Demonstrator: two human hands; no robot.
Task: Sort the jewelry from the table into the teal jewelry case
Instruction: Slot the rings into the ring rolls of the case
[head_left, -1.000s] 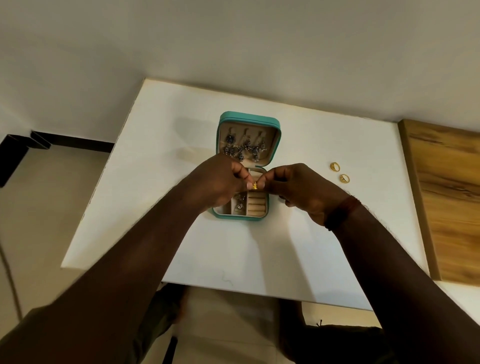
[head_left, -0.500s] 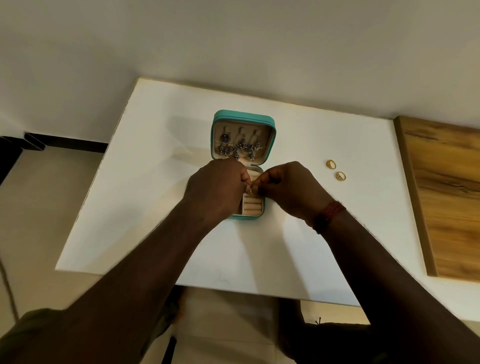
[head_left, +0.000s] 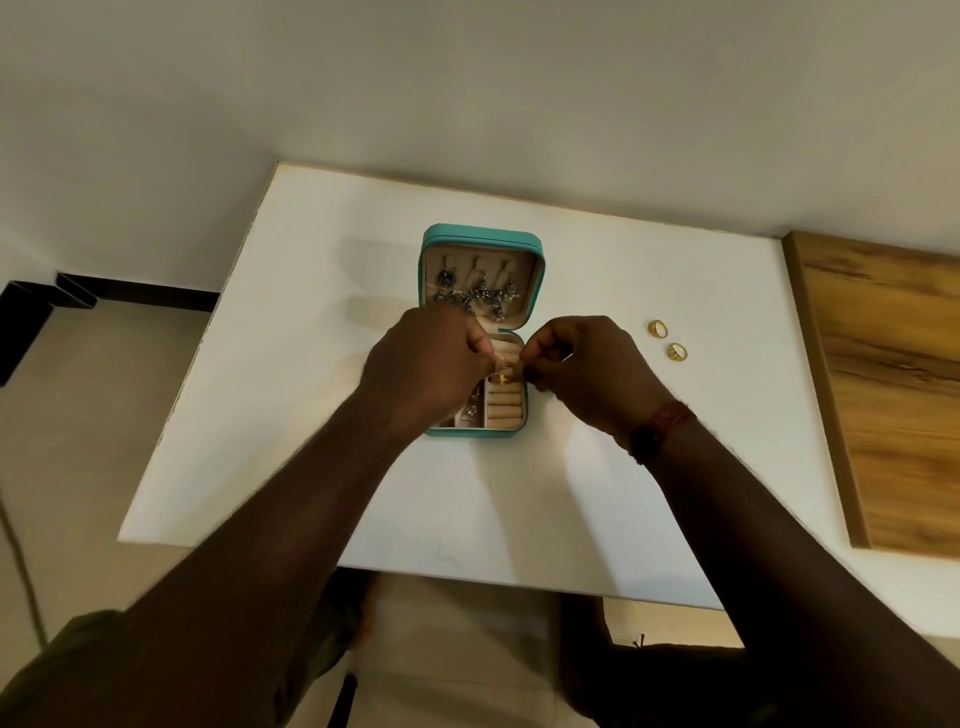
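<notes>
Teal jewelry case sat open partway across the white table, lid tipped back with dangly silver earrings hanging inside it. Both hands were bunched together right over the tray. The left hand and right hand each had their fingers curled in, fingertips meeting on one small gold ring at the padded ring rolls. Honestly couldn't tell which hand was doing the real gripping, or whether the band was wedged into a slot or just resting on top. My take on doing this bit well: one hand should spread the groove between two rolls a touch while the other pushed the band straight down into it, face up, until the padding pinched it. Going in at an angle looked like a good way to have it pop out and skitter off. No need to squeeze hard either, the thing was tiny. A second ring and a third ring lay close together on the table off to the right, well apart from the case, so I'd guess those were next up.
</notes>
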